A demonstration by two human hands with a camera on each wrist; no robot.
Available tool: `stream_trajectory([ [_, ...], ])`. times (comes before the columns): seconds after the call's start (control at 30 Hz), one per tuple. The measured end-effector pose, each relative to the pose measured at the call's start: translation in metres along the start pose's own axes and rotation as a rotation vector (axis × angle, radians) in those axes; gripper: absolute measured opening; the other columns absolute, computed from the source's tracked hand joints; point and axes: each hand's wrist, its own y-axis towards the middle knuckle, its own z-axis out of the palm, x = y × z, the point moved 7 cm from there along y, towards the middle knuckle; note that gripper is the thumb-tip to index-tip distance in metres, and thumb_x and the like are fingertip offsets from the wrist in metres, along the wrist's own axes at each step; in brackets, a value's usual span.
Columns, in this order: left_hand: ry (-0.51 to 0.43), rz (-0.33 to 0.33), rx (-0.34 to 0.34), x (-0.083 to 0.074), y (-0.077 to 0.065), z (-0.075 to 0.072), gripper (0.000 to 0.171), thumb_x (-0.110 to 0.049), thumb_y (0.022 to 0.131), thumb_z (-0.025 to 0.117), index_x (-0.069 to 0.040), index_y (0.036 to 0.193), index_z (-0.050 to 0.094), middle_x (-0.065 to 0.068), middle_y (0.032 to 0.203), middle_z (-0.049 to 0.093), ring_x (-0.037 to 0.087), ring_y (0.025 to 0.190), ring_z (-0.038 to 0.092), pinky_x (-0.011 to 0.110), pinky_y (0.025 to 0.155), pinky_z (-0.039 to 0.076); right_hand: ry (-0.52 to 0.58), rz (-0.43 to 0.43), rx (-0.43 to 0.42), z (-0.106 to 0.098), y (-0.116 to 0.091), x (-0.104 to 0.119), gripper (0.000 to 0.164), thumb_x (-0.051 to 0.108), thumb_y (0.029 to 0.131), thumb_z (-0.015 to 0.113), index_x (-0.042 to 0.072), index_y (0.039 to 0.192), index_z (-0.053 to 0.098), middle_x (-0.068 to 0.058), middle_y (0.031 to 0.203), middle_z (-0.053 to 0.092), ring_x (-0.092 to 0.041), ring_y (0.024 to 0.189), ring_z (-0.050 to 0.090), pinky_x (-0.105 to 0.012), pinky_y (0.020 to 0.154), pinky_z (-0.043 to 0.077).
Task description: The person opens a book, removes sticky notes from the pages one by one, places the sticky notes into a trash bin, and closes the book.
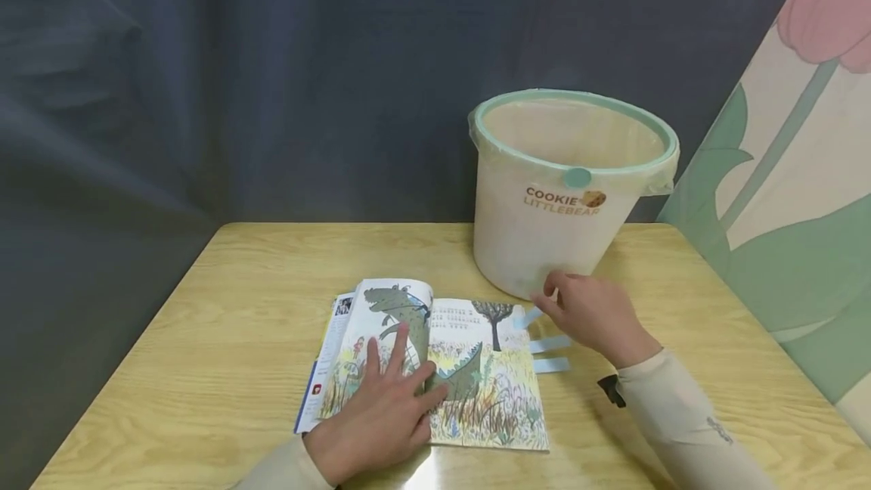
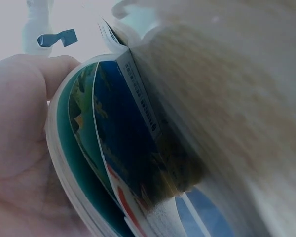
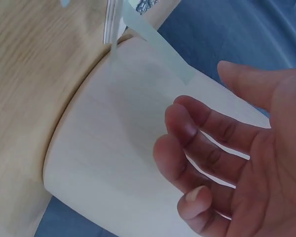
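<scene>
An open picture book [image 1: 503, 376] lies on the wooden table, a green crocodile drawn across both pages. My left hand [image 1: 381, 407] rests on it with spread fingers, pressing the pages near the fold. From below, the left wrist view shows that hand [image 2: 19, 138] beside curved pages and a dark blue cover [image 2: 121, 128]. Three pale blue paper strips [image 1: 551, 365] stick out from the book's right edge. Close to the topmost strip [image 3: 160, 44] is my right hand [image 3: 222, 143], its fingers loosely bent and the thumb apart from them, with nothing pinched between.
Just behind the right hand stands a large white bucket [image 1: 537, 233] with a green rim and a clear plastic liner. A dark cloth [image 1: 340, 82] hangs behind the table [image 1: 204, 339]. On the right is a wall panel [image 1: 782, 195] with a painted flower.
</scene>
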Motion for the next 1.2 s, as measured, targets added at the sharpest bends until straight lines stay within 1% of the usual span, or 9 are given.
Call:
stream_trajectory([
  [0.07,0.001,-0.001,0.007,0.000,0.001,0.000,0.044,-0.036,0.090,0.047,-0.032,0.133,0.053,0.004,0.134,0.052,0.055,0.133,0.007,0.081,0.092,0.024,-0.006,-0.003,0.003,0.003,0.000,0.000,0.027,0.041,0.084,0.064,0.015,0.081,0.065,0.005,0.049,0.050,-0.011,0.041,0.040,-0.031,0.037,0.034],
  [0.2,0.005,0.009,0.018,-0.002,0.002,0.001,0.043,-0.038,0.090,0.047,-0.032,0.132,0.054,0.004,0.133,0.052,0.055,0.133,0.008,0.081,0.090,0.026,-0.002,-0.025,0.027,0.009,0.000,0.001,0.027,0.042,0.084,0.064,0.015,0.080,0.065,0.004,0.055,0.058,-0.009,0.043,0.041,-0.030,0.038,0.035],
  [0.3,0.006,0.013,0.016,-0.002,0.001,0.003,0.042,-0.038,0.091,0.046,-0.032,0.132,0.054,0.004,0.132,0.052,0.054,0.133,0.008,0.081,0.089,0.027,0.016,-0.033,0.021,0.013,0.001,0.004,0.024,0.037,0.082,0.067,0.013,0.080,0.065,0.003,0.062,0.061,-0.010,0.046,0.044,-0.030,0.040,0.038],
  [0.4,0.021,0.015,-0.002,-0.001,0.001,0.003,0.042,-0.038,0.091,0.046,-0.033,0.131,0.054,0.004,0.131,0.053,0.054,0.133,0.009,0.081,0.088,0.028,0.031,-0.029,-0.001,0.013,0.001,0.005,0.016,0.029,0.080,0.070,0.014,0.078,0.063,0.003,0.064,0.060,-0.010,0.050,0.045,-0.031,0.042,0.040],
  [0.5,0.018,0.019,0.000,-0.002,0.001,0.004,0.042,-0.038,0.090,0.046,-0.033,0.131,0.055,0.003,0.131,0.053,0.054,0.133,0.010,0.081,0.088,0.029,0.037,-0.050,-0.004,0.014,-0.001,0.008,0.012,0.021,0.077,0.071,0.016,0.075,0.061,0.005,0.062,0.057,-0.009,0.051,0.045,-0.029,0.043,0.039],
  [0.77,0.024,0.019,-0.001,-0.001,0.001,0.001,0.042,-0.039,0.090,0.046,-0.033,0.131,0.055,0.004,0.131,0.052,0.054,0.133,0.007,0.081,0.089,0.027,0.067,-0.137,-0.028,0.010,-0.003,0.022,0.016,0.009,0.077,0.067,0.018,0.070,0.056,0.007,0.060,0.052,-0.007,0.052,0.041,-0.025,0.043,0.037],
  [0.87,0.017,0.017,0.002,-0.001,0.001,0.000,0.042,-0.038,0.091,0.045,-0.033,0.132,0.054,0.004,0.131,0.052,0.054,0.134,0.007,0.081,0.089,0.027,0.065,-0.154,-0.026,0.009,-0.004,0.026,0.016,0.008,0.075,0.069,0.018,0.070,0.058,0.007,0.061,0.054,-0.006,0.052,0.041,-0.024,0.044,0.038],
  [1.03,0.009,0.021,0.006,-0.002,-0.001,0.002,0.041,-0.036,0.091,0.046,-0.033,0.131,0.055,0.004,0.130,0.052,0.054,0.133,0.008,0.081,0.087,0.029,0.052,-0.180,0.015,0.014,-0.006,0.033,0.015,0.008,0.073,0.072,0.018,0.074,0.061,0.008,0.065,0.058,-0.005,0.053,0.043,-0.024,0.044,0.040],
  [1.2,0.013,0.026,-0.021,-0.002,-0.001,0.001,0.040,-0.035,0.090,0.047,-0.032,0.129,0.057,0.004,0.129,0.053,0.054,0.133,0.008,0.081,0.087,0.029,0.050,-0.190,0.038,0.020,-0.009,0.039,0.016,0.009,0.073,0.074,0.019,0.073,0.061,0.008,0.066,0.057,-0.006,0.054,0.043,-0.025,0.045,0.040],
])
